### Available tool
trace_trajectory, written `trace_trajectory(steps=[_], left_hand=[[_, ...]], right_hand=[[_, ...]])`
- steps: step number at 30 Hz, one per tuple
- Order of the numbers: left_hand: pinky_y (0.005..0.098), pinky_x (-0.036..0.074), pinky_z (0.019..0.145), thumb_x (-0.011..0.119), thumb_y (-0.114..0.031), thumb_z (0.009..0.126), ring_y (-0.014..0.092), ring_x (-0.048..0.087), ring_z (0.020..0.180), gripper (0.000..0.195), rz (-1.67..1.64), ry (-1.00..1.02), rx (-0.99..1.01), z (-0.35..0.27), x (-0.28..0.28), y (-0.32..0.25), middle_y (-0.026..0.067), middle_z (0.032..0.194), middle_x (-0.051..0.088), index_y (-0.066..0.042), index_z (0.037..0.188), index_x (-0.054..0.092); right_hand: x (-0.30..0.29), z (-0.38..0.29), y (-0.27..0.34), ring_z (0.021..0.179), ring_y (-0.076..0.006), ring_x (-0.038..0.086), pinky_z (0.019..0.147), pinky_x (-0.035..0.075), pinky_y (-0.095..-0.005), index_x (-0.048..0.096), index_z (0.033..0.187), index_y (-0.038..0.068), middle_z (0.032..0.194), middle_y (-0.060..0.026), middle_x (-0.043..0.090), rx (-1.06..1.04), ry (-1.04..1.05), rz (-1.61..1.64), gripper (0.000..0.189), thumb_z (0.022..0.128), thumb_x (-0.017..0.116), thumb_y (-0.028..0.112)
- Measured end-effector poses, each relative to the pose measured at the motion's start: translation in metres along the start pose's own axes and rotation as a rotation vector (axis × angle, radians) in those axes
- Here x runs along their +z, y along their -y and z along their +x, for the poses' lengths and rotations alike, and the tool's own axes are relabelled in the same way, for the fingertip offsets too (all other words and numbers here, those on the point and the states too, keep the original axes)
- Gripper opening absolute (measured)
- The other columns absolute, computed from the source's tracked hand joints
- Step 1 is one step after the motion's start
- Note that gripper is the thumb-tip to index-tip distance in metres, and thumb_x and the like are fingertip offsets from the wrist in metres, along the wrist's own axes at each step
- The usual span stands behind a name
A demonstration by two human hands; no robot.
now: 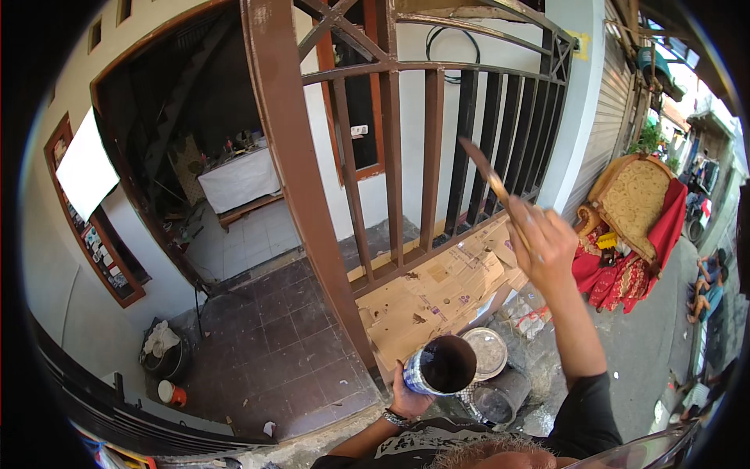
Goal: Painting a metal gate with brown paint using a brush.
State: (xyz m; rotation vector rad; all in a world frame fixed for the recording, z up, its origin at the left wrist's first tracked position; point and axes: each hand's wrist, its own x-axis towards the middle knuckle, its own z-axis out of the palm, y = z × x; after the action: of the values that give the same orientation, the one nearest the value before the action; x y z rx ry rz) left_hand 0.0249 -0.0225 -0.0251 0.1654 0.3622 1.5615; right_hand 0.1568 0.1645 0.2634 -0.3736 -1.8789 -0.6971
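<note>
My right hand (pixel 542 243) grips the handle of a paintbrush (pixel 489 173), whose bristles carry brown paint. The brush tip is in front of a black bar of the metal railing (pixel 388 170); whether it touches cannot be told. Bars nearer the brown post (pixel 304 176) are brown, those farther right black. Low in front of me, my left hand (pixel 410 394) holds a paint can (pixel 439 364) from its side, its inside dark with paint. Paint-spotted cardboard (pixel 433 299) lies along the foot of the railing.
A lidded bucket (pixel 485 353) and a dark plastic container (pixel 501 396) stand beside the can. Brown floor tiles (pixel 293 340) spread left, with a black basin (pixel 166 352) and a small orange-and-white container (pixel 171 393). An ornate armchair (pixel 630 205) with red cloth stands right; people (pixel 709 287) sit beyond.
</note>
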Motion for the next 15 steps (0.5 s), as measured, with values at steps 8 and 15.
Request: trace_trajectory(steps=[8, 15], left_hand=[[0.0491, 0.037, 0.107, 0.044, -0.063, 0.09, 0.029, 0.048, 0.127, 0.073, -0.183, 0.131, -0.17, 0.029, -0.026, -0.002, 0.0118, 0.138, 0.05, -0.009, 0.139, 0.041], [0.0493, 0.037, 0.107, 0.042, -0.063, 0.091, 0.029, 0.047, 0.128, 0.073, -0.209, 0.141, -0.203, 0.03, -0.034, -0.006, 0.0117, 0.139, 0.049, -0.01, 0.141, 0.039]], right_hand=[[0.023, 0.104, 0.002, 0.082, -0.0138, 0.056, 0.076, 0.042, -0.0299, 0.063, 0.107, 0.005, 0.096, -0.0007, 0.066, -0.478, 0.225, -0.465, 0.024, 0.084, 0.058, 0.013], [0.029, 0.138, 0.0, 0.095, -0.0149, 0.057, 0.091, 0.041, -0.0332, 0.063, 0.106, 0.005, 0.088, -0.0011, 0.064, -0.636, 0.265, -0.7, 0.026, 0.082, 0.06, 0.014]])
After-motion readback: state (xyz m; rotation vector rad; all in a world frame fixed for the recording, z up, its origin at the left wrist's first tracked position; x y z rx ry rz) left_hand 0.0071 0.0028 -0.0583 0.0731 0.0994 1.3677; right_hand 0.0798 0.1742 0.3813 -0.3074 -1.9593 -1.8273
